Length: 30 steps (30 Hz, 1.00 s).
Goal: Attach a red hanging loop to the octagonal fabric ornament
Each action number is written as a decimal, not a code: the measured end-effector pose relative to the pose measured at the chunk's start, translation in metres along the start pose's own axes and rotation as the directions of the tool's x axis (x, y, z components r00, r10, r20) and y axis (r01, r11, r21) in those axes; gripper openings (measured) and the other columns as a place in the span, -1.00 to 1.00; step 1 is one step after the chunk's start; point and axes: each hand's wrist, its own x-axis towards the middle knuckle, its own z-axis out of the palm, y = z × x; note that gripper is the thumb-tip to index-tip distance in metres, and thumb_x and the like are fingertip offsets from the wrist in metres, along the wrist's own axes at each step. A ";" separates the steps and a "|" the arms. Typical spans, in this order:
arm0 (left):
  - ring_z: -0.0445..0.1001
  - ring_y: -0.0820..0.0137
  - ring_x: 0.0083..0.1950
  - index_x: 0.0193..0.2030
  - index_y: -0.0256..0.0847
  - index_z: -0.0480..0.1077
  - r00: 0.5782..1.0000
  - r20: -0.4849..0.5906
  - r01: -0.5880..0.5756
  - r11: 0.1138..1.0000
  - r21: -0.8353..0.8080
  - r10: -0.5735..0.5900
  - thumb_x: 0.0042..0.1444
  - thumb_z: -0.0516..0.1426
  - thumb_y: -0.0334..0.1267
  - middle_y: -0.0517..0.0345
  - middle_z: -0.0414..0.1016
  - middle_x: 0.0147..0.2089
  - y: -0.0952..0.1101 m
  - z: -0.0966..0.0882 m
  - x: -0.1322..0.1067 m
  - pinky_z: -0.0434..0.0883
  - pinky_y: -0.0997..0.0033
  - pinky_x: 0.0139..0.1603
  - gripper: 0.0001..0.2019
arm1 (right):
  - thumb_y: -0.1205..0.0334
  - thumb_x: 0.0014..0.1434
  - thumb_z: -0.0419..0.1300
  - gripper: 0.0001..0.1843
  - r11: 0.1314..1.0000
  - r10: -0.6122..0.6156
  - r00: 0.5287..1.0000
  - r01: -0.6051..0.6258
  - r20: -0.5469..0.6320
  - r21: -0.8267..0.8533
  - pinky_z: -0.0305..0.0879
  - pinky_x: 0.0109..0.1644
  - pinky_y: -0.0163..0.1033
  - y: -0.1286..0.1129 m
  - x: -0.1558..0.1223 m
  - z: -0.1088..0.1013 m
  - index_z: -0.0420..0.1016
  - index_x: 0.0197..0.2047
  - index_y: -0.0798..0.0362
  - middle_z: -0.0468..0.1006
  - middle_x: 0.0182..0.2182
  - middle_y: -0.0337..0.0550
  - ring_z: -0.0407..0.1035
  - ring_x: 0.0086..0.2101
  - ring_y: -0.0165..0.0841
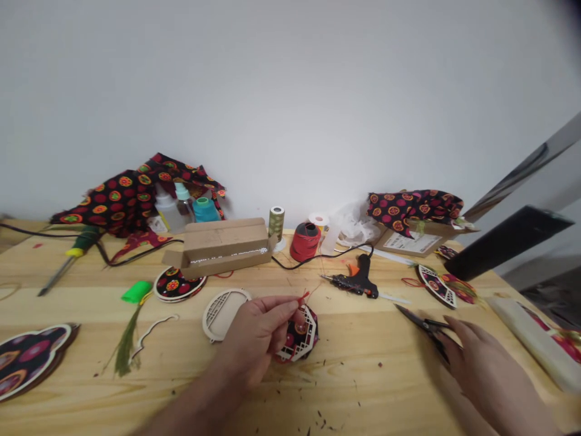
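Note:
My left hand pinches a red cord between thumb and forefinger. Below the fingers hangs or rests an octagonal ornament with a pale wooden lattice frame over dark patterned fabric; the hand hides part of it. At the right, my right hand has its fingers around the handles of black scissors, whose blades point to the upper left, low over the table. A round wooden lattice piece lies just behind my left hand.
A black glue gun lies behind, its cable trailing. Farther back stand a cardboard box, a red thread spool and a green thread spool. A screwdriver and green tassel lie left. Dark scraps dot the wooden table.

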 end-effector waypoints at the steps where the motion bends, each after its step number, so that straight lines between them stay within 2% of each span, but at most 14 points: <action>1: -0.01 0.74 -0.72 -0.47 -0.39 0.53 1.000 -0.006 -0.003 1.000 0.008 0.003 -0.14 0.28 -0.28 0.14 0.45 -0.57 -0.001 -0.001 0.000 -0.13 0.64 -0.71 -0.84 | 0.16 0.09 -0.06 -0.60 1.000 -0.016 0.999 0.016 0.036 -0.001 0.40 -0.18 0.01 0.010 -0.005 0.004 0.49 -0.20 0.22 0.56 -0.29 0.21 0.47 -0.29 -0.03; 4: 0.00 0.74 -0.73 -0.48 -0.37 0.53 0.999 -0.029 -0.012 1.000 0.029 0.013 -0.13 0.28 -0.26 0.14 0.47 -0.58 -0.002 -0.001 0.001 -0.10 0.64 -0.72 -0.83 | 0.25 0.07 -0.10 -0.58 0.998 -0.056 0.993 0.058 0.106 -0.010 0.41 -0.15 -0.01 0.023 -0.014 0.012 0.50 -0.19 0.25 0.56 -0.28 0.19 0.47 -0.28 -0.06; 10: -0.05 0.72 -0.76 -0.58 -0.34 0.49 0.999 -0.046 -0.021 0.997 0.080 0.025 -0.14 0.28 -0.19 0.25 0.35 -0.71 0.002 0.002 0.000 -0.06 0.63 -0.74 -0.78 | 0.36 0.02 -0.10 -0.54 0.991 -0.113 0.984 0.122 0.141 -0.060 0.42 -0.13 0.00 0.027 -0.011 0.013 0.48 -0.12 0.34 0.55 -0.24 0.24 0.47 -0.26 -0.05; 13: -0.04 0.70 -0.75 -0.62 -0.33 0.47 0.999 -0.042 -0.031 0.995 0.093 0.035 -0.14 0.28 -0.20 0.28 0.32 -0.72 0.003 0.002 0.001 -0.01 0.63 -0.75 -0.77 | 0.44 -0.02 -0.11 -0.53 0.990 -0.117 0.976 0.128 0.183 -0.052 0.43 -0.14 -0.01 0.032 -0.011 0.016 0.50 -0.13 0.29 0.56 -0.25 0.20 0.49 -0.27 -0.08; 17: -0.06 0.69 -0.75 -0.61 -0.32 0.46 0.998 -0.056 -0.037 0.997 0.064 0.040 -0.13 0.28 -0.20 0.34 0.25 -0.75 0.001 0.000 0.001 0.01 0.64 -0.75 -0.78 | 0.36 -0.05 -0.04 -0.55 0.989 -0.148 0.971 0.151 0.186 -0.003 0.42 -0.08 -0.01 0.044 -0.017 0.019 0.49 -0.12 0.24 0.58 -0.21 0.15 0.49 -0.21 -0.07; 20: -0.07 0.71 -0.74 -0.58 -0.33 0.47 0.997 -0.067 -0.035 0.999 0.015 0.036 -0.16 0.30 -0.21 0.33 0.26 -0.73 0.001 -0.001 0.002 -0.05 0.67 -0.74 -0.80 | 0.28 -0.11 0.02 -0.50 0.981 -0.194 0.959 0.192 0.207 0.028 0.41 -0.05 -0.03 0.050 -0.022 0.021 0.47 -0.08 0.25 0.55 -0.14 0.18 0.46 -0.13 -0.05; 22: -0.05 0.73 -0.73 -0.58 -0.34 0.46 0.998 -0.064 -0.030 1.000 -0.008 0.029 -0.17 0.30 -0.22 0.33 0.27 -0.72 0.001 -0.002 0.002 -0.09 0.68 -0.73 -0.79 | 0.29 -0.16 0.03 -0.45 0.982 -0.189 0.957 0.185 0.221 0.035 0.41 -0.03 -0.03 0.049 -0.023 0.020 0.46 -0.06 0.29 0.54 -0.11 0.21 0.45 -0.12 -0.04; 26: -0.05 0.74 -0.73 -0.60 -0.35 0.44 0.998 -0.056 -0.020 0.999 -0.028 0.018 -0.17 0.31 -0.22 0.34 0.23 -0.73 0.001 -0.002 0.003 -0.12 0.68 -0.72 -0.78 | 0.33 -0.21 0.03 -0.44 0.991 -0.132 0.963 0.127 0.236 0.035 0.41 -0.05 -0.01 0.042 -0.020 0.010 0.46 -0.09 0.33 0.54 -0.16 0.24 0.46 -0.16 -0.01; 30: -0.07 0.74 -0.73 -0.63 -0.35 0.42 0.999 -0.053 -0.015 0.999 -0.040 0.013 -0.15 0.30 -0.22 0.32 0.26 -0.70 0.001 -0.002 0.003 -0.12 0.67 -0.73 -0.75 | 0.21 -0.13 0.11 -0.49 0.984 -0.149 0.960 0.119 0.239 0.133 0.46 -0.14 -0.08 0.048 -0.023 -0.003 0.43 -0.07 0.23 0.54 -0.21 0.17 0.48 -0.21 -0.05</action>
